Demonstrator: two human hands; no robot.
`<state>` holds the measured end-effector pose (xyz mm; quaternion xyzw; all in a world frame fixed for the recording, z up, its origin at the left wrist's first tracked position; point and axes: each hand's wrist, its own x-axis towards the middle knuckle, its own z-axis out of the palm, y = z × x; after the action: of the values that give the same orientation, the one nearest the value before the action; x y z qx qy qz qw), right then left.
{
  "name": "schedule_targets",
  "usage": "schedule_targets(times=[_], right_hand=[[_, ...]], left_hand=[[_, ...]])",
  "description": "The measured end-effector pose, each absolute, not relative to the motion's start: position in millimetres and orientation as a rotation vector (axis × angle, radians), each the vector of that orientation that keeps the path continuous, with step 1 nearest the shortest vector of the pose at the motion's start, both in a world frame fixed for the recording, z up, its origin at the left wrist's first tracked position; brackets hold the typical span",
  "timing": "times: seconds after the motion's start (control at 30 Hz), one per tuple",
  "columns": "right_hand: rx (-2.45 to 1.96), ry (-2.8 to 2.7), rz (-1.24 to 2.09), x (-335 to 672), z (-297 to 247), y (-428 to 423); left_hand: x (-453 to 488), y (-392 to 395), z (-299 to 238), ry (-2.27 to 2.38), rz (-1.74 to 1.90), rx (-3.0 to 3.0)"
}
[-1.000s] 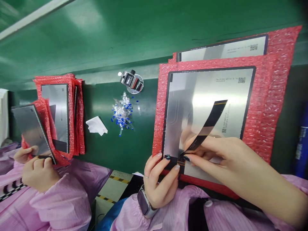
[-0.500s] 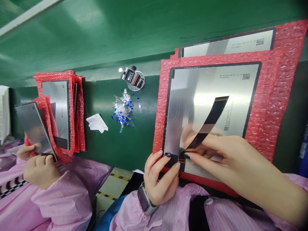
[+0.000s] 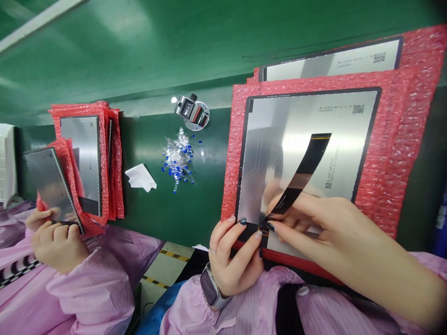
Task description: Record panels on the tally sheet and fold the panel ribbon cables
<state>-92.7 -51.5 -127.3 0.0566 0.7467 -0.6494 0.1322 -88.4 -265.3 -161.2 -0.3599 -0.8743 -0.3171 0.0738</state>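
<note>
A display panel (image 3: 307, 116) with a silvery back and dark rim lies on red bubble-wrap sheets. From its lower left part rises a black flat ribbon cable (image 3: 303, 172), slanting up to the right over the silver back. My right hand (image 3: 321, 223) pinches the cable's low end between thumb and fingers. My left hand (image 3: 235, 258), with a ring and a grey watch, grips the panel's lower left corner. Its fingertips press along the dark border, one right beside the cable's base. The exact contact under my right fingertips is hidden.
Another panel (image 3: 328, 65) in red bubble wrap (image 3: 422, 70) lies behind. On the green table (image 3: 146, 139) are a metal tally counter (image 3: 192, 111), a heap of clear blue-ended tabs (image 3: 179, 158) and a white cloth (image 3: 140, 177). At left, a co-worker's hands (image 3: 59, 246) hold a smaller panel (image 3: 52, 186).
The ribbon cable's free end has risen slightly. A left fingertip has shifted a little upward beside the cable's base. Both hands otherwise stay nearly in place.
</note>
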Motion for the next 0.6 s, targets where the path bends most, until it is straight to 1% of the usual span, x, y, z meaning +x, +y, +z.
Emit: schedule_targets(times=[0.07, 0.27, 0.47, 0.6], right_hand=[[0.179, 2.163, -1.881, -91.7, -127.6, -52.1], [0.171, 2.207, -1.737, -90.5, -128.1, -53.7], [0.118, 2.279, -1.719, -88.0, -129.7, -52.9], [0.092, 2.302, -1.659, -88.2, -129.8, -52.9]], left_hand=[[-87.6, -265.2, -161.4, -2.620, -0.963, -1.072], [-86.7, -265.7, -162.9, -2.615, -0.979, -1.064], [-87.4, -265.6, -163.0, -2.614, -0.957, -1.037], [-86.8, -265.7, -160.1, -2.657, -1.018, -1.033]])
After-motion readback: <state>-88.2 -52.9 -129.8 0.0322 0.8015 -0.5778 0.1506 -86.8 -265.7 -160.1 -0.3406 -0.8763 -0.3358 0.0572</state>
